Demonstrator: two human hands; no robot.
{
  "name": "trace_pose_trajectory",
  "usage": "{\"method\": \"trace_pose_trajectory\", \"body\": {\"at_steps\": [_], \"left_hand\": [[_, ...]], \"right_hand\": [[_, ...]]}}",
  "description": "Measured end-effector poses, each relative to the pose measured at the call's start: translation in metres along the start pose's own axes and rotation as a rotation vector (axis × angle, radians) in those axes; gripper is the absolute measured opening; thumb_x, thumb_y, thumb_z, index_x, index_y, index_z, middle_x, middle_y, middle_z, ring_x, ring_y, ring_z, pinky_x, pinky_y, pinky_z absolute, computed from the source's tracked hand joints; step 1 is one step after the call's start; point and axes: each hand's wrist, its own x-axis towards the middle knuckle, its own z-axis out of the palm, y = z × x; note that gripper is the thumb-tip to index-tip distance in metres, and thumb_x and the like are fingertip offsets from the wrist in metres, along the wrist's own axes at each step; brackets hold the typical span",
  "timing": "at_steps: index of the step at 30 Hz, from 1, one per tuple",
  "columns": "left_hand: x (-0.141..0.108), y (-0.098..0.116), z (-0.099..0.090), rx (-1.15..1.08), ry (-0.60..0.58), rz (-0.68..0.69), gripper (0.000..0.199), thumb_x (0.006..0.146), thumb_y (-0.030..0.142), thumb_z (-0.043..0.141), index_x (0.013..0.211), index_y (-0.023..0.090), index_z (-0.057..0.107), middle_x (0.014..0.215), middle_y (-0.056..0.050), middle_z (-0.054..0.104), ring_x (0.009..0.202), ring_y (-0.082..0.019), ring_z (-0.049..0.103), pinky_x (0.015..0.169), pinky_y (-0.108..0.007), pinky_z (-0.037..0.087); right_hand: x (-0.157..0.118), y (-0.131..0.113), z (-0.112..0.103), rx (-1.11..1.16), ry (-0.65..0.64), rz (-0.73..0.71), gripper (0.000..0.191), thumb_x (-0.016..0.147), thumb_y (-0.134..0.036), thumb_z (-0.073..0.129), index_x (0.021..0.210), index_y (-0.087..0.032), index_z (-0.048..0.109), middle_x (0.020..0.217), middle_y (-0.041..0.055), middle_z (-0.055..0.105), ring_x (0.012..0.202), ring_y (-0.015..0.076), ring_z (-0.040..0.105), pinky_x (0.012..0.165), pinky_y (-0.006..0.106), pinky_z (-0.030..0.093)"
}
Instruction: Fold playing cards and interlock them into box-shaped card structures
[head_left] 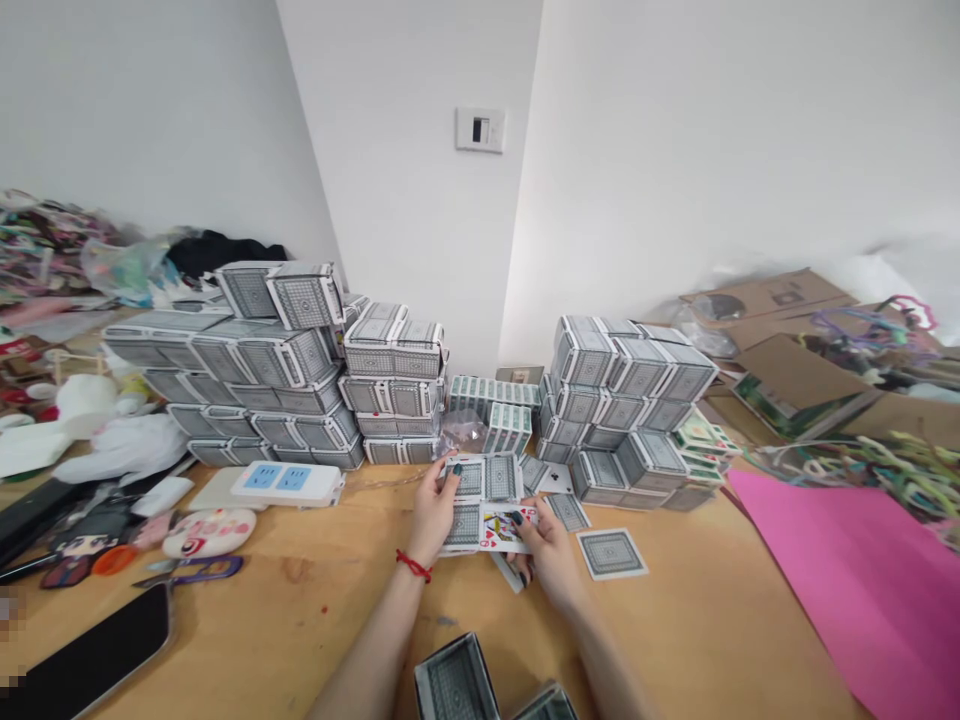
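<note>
In front of me lies a flat cluster of grey-backed playing cards [501, 477], partly stacked in blocks. My left hand [433, 515], with a red string bracelet at the wrist, grips the left edge of the cluster, its dark-nailed thumb on top and its other fingers mostly hidden. Between the thumb and fingers of my right hand [551, 550] is a face-up queen of hearts card [499, 528], over the cluster's lower right. Below it another card [507, 572] shows partly. To the right, a loose card [612, 554] lies face down on the table.
Card-covered block stacks stand at left [274, 355], middle [394, 370] and right [626, 390]. Small green-white boxes [510, 425] sit between. Nearest me are dark open card boxes [455, 685]. Around lie a power strip [289, 482], scissors [195, 570], a phone [94, 655] and pink paper [862, 590].
</note>
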Motion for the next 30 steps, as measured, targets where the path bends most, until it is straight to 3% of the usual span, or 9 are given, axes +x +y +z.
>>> {"method": "trace_pose_trajectory", "body": {"at_steps": [12, 20, 30], "left_hand": [[-0.001, 0.004, 0.004, 0.007, 0.002, 0.012, 0.036, 0.07, 0.028, 0.058, 0.104, 0.018, 0.057, 0.105, -0.007, 0.062, 0.092, -0.018, 0.057, 0.082, -0.028, 0.042], [-0.006, 0.003, 0.008, 0.015, -0.038, -0.006, 0.04, 0.071, 0.031, 0.057, 0.109, 0.018, 0.055, 0.099, -0.007, 0.064, 0.082, -0.018, 0.06, 0.069, -0.026, 0.047], [-0.008, 0.002, 0.01, 0.022, -0.032, 0.017, 0.035, 0.072, 0.028, 0.055, 0.105, 0.018, 0.057, 0.106, -0.007, 0.061, 0.091, -0.019, 0.058, 0.079, -0.028, 0.044]], "right_hand": [[0.001, -0.005, 0.006, 0.022, 0.051, 0.022, 0.033, 0.07, -0.049, 0.054, 0.079, -0.022, 0.037, 0.045, -0.0117, 0.036, 0.029, 0.0035, 0.027, 0.029, 0.015, 0.02], [0.0, -0.003, 0.013, -0.008, 0.054, 0.023, 0.03, 0.072, -0.045, 0.051, 0.088, -0.022, 0.041, 0.056, -0.0076, 0.041, 0.035, 0.0045, 0.031, 0.031, 0.016, 0.024], [0.0, 0.005, 0.013, -0.054, 0.035, 0.038, 0.036, 0.07, -0.053, 0.051, 0.079, -0.02, 0.042, 0.046, -0.0101, 0.04, 0.031, 0.0044, 0.03, 0.03, 0.016, 0.022]]}}
